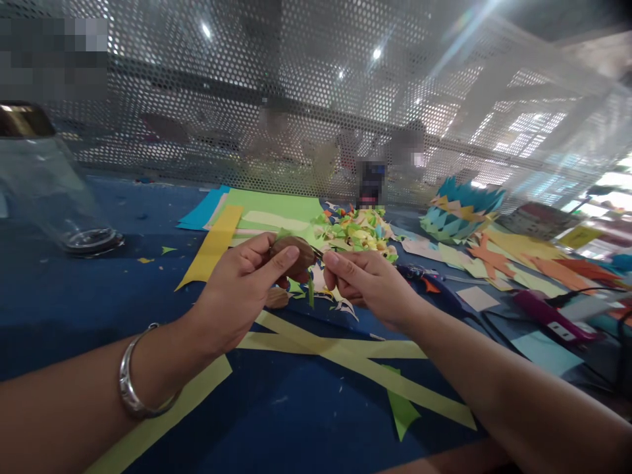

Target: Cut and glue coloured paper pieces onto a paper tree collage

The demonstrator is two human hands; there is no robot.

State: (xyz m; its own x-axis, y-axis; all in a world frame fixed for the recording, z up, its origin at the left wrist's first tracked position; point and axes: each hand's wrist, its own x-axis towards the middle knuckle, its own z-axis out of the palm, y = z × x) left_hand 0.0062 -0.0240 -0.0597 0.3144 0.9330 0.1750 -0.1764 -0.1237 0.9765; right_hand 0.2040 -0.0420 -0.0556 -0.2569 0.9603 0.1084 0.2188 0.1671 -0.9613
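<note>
Just beyond the crossed, pale-yellow paper strips (320, 346), the left hand (239, 283), thumb uppermost, grasps a flat, round, brown disc (305, 253); the right hand (368, 280), forearm angled inward, pinches a thin dark piece (318, 254) beside it, too small to identify.

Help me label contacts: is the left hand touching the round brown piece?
Touching. The head view shows the left hand pinching the round brown piece, its thumb lying across the near face.

The disc (306, 254) seems brown, the table (276, 415) dark blue.
</note>
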